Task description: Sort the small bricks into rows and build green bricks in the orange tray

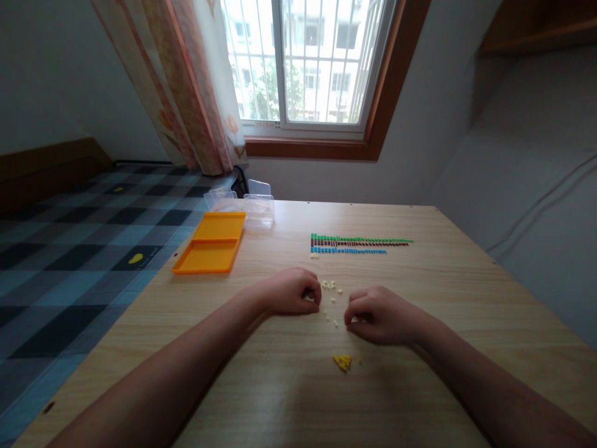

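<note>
Small cream-coloured pieces (333,300) lie scattered on the table between my two hands. My left hand (293,291) rests to their left, its thumb and forefinger curled together close to the tabletop. To their right, my right hand (380,314) has its fingers closed in a pinch, low over the wood. Whatever either pinch holds, if anything, is hidden or too small to make out. Beyond the hands run rows of tiny pieces: a green row (342,238), a dark brown row (345,244) and a blue row (347,251). A few cream pieces (314,256) sit at the left end below the blue row.
Nearer my body lies a small heap of yellow pieces (342,362). An open orange case (209,256) stands at the table's left, with clear plastic boxes (259,211) behind it. A checked bed (93,249) borders the table (261,373) on the left.
</note>
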Available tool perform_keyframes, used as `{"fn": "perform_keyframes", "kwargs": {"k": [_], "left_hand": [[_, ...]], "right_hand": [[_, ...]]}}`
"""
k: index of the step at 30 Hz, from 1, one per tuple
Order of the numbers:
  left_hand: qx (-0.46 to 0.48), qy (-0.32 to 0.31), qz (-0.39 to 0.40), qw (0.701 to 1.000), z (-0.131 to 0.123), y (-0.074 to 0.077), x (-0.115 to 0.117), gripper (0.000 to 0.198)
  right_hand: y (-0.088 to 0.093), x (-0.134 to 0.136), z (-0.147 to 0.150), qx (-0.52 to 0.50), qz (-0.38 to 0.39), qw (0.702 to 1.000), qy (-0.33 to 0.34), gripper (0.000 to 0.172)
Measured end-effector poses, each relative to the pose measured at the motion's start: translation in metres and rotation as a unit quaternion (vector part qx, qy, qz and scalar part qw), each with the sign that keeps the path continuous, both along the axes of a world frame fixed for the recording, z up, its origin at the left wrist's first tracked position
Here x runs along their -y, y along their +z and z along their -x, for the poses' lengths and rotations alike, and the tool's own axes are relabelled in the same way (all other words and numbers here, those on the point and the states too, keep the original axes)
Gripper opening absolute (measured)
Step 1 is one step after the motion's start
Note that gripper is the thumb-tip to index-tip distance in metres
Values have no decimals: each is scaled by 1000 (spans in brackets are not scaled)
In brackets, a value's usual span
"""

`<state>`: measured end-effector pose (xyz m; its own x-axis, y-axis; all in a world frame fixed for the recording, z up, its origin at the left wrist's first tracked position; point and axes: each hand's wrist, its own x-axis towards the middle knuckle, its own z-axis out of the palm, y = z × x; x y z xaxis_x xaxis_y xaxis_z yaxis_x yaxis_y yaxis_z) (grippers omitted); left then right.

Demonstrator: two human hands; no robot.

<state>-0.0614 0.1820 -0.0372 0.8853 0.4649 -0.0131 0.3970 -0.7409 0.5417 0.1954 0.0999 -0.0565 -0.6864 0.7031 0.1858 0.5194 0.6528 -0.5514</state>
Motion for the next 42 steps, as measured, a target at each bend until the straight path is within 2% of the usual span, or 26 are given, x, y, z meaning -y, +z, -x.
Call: {"fn": "perform_keyframes", "kwargs": {"k": [6, 11, 16, 22, 30, 34, 38, 42], "left_hand": [[-18, 36, -30, 999, -4, -1, 3, 4], [-15, 94, -68, 993, -9, -6, 6, 6], [28, 141, -99, 985, -11, -12, 8, 9], [68, 162, -109, 978, -12, -18, 8, 11], [83, 147, -96, 981, -14, -18, 10, 13], [81, 110, -77, 988, -11, -15, 10, 15], [88, 77, -55, 992, -6, -15, 7, 18], [81, 83, -48, 992, -4, -14, 5, 18]], "right_hand": [[-6, -12, -2, 21, -44, 988, -143, 8], [-10, -20, 2, 32, -58, 977, -204, 8], [-12, -21, 3, 13, -65, 975, -211, 9], [-12, -22, -2, 3, -43, 977, -210, 7], [-15, -24, 5, 2, -49, 974, -223, 8], [-15, -23, 6, -9, -46, 971, -234, 5], [-17, -23, 4, -12, -47, 973, -227, 8], [-17, -23, 4, -12, -53, 975, -217, 8]]}}
